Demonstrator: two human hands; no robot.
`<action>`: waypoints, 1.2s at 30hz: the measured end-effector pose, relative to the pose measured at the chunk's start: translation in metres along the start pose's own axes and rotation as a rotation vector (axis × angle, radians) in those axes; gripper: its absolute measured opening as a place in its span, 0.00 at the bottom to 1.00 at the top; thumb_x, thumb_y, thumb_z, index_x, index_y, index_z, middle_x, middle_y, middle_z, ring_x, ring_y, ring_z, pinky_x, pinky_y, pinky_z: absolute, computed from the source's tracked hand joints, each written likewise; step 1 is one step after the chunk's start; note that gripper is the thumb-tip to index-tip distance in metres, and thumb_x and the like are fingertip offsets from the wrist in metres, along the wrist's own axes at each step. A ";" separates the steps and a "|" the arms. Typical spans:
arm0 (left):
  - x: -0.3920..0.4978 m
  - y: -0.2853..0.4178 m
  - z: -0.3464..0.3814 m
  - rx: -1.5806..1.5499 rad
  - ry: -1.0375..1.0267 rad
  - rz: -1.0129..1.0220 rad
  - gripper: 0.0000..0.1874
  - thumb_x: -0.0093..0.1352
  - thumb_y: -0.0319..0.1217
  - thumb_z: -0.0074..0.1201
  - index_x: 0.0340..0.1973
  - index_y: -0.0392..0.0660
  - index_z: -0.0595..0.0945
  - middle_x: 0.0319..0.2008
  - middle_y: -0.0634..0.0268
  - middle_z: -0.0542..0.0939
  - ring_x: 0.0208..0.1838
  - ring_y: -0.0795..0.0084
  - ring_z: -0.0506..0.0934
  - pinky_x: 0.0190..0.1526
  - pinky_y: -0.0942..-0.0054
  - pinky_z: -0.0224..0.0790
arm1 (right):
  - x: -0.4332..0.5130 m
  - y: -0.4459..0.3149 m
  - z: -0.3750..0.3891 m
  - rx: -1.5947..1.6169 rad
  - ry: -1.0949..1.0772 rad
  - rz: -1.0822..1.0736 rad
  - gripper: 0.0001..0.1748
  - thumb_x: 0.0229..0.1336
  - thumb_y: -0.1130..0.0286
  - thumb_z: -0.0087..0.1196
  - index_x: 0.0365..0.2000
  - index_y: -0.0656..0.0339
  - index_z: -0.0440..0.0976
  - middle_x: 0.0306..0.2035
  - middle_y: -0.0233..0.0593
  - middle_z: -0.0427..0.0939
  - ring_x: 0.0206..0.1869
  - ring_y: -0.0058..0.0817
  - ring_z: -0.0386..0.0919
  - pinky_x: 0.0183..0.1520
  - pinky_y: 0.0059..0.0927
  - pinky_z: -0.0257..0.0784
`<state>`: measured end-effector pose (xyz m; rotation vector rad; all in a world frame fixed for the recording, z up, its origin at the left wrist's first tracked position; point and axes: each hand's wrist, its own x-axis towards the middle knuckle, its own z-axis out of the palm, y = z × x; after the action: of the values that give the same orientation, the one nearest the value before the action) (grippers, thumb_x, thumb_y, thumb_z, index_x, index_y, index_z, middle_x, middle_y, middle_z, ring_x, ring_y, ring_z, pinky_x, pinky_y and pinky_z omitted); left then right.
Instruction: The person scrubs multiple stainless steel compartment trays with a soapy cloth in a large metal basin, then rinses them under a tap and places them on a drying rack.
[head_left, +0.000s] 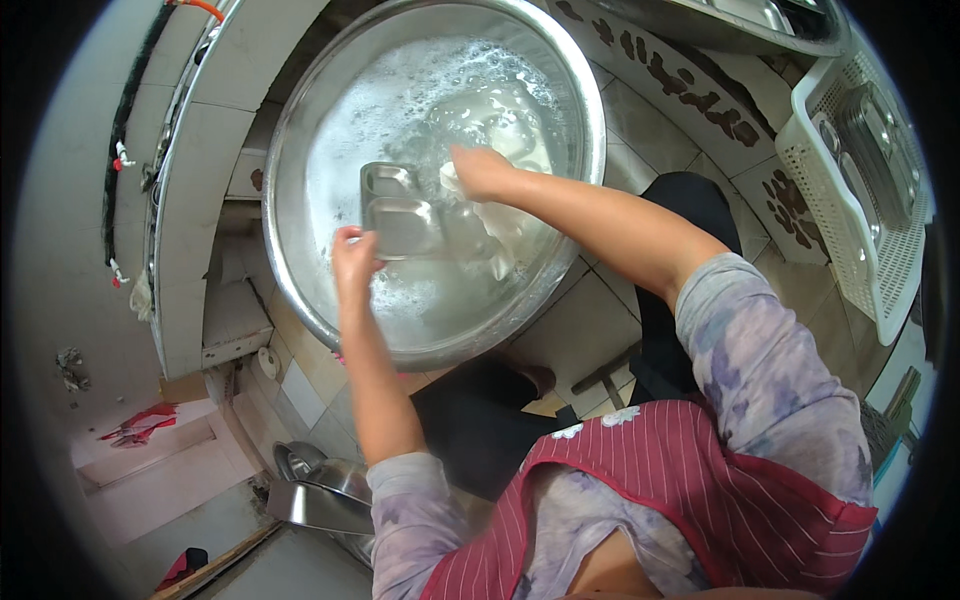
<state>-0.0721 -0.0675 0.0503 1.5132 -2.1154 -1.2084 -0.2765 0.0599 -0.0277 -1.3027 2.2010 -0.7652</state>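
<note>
A large round metal basin (589, 112) of soapy water stands before me. My left hand (355, 259) grips the near left corner of a compartment tray (405, 225), which looks like stainless steel. The tray's right part lies in cloudy water and is hard to make out. Just right of the tray, my right hand (484, 174) is closed around a white cloth (450, 178). Pale shapes show under the water around that hand, too blurred to name. Foam (450, 64) floats towards the basin's far side.
At the right, a white plastic basket (847, 217) holds several metal trays (874, 142). Another metal basin (817, 41) is at the upper right. A tiled counter (217, 142) runs along the left. Metal bowls and pans (322, 502) lie at the lower left.
</note>
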 end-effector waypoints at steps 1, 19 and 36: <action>-0.001 0.006 -0.015 0.028 0.035 0.002 0.13 0.62 0.32 0.53 0.38 0.40 0.71 0.28 0.61 0.74 0.26 0.74 0.75 0.23 0.75 0.75 | 0.000 -0.001 0.000 0.024 -0.012 0.003 0.22 0.43 0.75 0.54 0.42 0.70 0.65 0.35 0.57 0.76 0.41 0.48 0.76 0.42 0.44 0.72; -0.085 -0.041 0.082 -0.597 -0.191 -0.200 0.32 0.51 0.17 0.42 0.54 0.40 0.63 0.42 0.59 0.72 0.39 0.68 0.74 0.36 0.70 0.69 | -0.012 -0.043 0.042 0.346 -0.195 -0.167 0.17 0.47 0.62 0.56 0.34 0.65 0.75 0.38 0.54 0.76 0.38 0.48 0.76 0.41 0.42 0.71; -0.102 -0.051 0.091 -0.612 -0.177 0.206 0.33 0.54 0.21 0.45 0.58 0.34 0.61 0.51 0.55 0.69 0.53 0.67 0.68 0.56 0.72 0.59 | -0.007 -0.051 0.076 0.325 0.299 0.053 0.15 0.55 0.68 0.46 0.41 0.66 0.68 0.42 0.51 0.68 0.46 0.45 0.67 0.48 0.41 0.63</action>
<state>-0.0544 0.0588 -0.0195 0.9259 -1.7006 -1.7435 -0.1920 0.0291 -0.0486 -1.0180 2.1997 -1.3056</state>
